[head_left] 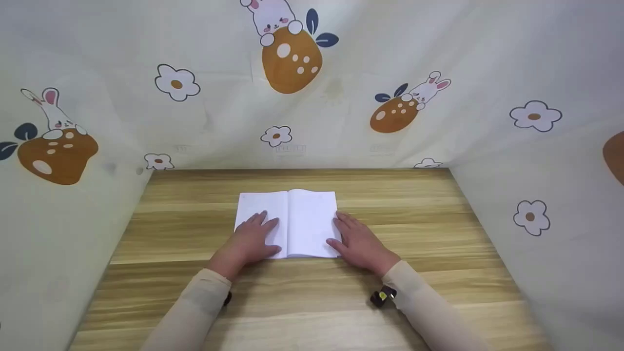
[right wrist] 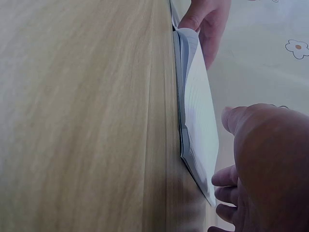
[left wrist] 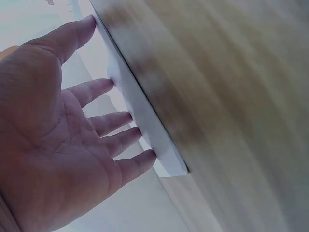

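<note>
An open notebook (head_left: pixel 312 222) with white pages lies flat on the wooden table, its spine running away from the person. On its left page rests the left hand (head_left: pixel 251 239), fingers spread and the fingertips touching the paper; the left wrist view shows the palm of this hand (left wrist: pixel 63 130) raised off the page. At the right page's outer edge is the right hand (head_left: pixel 360 242), its fingers extended and the thumb over the margin. Seen from the right wrist, the notebook (right wrist: pixel 200 101) has faint ruled lines, and the right hand (right wrist: pixel 265 164) is beside its edge.
The wooden tabletop (head_left: pixel 312 302) surrounds the notebook. A pale cloth backdrop (head_left: pixel 341 141) printed with rabbits and flowers rises behind the table and along both sides. A small black device (head_left: pixel 383 296) sits at the right wrist.
</note>
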{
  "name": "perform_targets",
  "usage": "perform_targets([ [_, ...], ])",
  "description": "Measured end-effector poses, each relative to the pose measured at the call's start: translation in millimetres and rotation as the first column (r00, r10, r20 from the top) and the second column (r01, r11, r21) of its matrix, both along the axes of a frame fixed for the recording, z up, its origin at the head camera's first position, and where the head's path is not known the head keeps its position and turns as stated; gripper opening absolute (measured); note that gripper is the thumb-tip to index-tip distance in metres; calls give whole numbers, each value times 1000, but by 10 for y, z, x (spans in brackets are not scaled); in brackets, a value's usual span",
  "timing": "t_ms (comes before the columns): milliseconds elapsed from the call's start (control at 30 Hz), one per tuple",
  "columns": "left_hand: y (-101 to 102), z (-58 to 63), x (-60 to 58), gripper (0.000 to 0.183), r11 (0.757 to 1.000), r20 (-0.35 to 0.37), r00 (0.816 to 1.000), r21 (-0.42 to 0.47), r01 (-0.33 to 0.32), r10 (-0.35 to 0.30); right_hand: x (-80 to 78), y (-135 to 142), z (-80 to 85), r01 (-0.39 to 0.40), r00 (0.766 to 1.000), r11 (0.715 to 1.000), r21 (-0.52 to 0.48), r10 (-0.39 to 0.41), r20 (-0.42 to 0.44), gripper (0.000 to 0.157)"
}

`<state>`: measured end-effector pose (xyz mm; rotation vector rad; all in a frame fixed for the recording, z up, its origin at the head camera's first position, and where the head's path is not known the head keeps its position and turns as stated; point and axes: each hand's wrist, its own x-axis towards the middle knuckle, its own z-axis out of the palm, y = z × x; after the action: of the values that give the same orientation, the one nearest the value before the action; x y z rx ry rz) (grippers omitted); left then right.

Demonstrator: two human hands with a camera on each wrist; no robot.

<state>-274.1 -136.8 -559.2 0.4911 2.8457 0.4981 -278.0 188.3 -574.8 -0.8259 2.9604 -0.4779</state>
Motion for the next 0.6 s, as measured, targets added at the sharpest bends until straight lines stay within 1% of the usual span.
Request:
perform_targets([
  [67,5,13,0,76,1000,-4,1000,-6,2,-2,-7,-12,7,-2,1000,1000,0,2,3,75],
  [333,13,38,0,78,999,32,999,-34,-21,22,-24,-26,-5,-13,1000,1000,13,13,-7,76],
  [600,24,27,-8,79,999,29,999,-42,-14,16,-27,-29,-29,-20,1000,1000,19,20,-1,77],
])
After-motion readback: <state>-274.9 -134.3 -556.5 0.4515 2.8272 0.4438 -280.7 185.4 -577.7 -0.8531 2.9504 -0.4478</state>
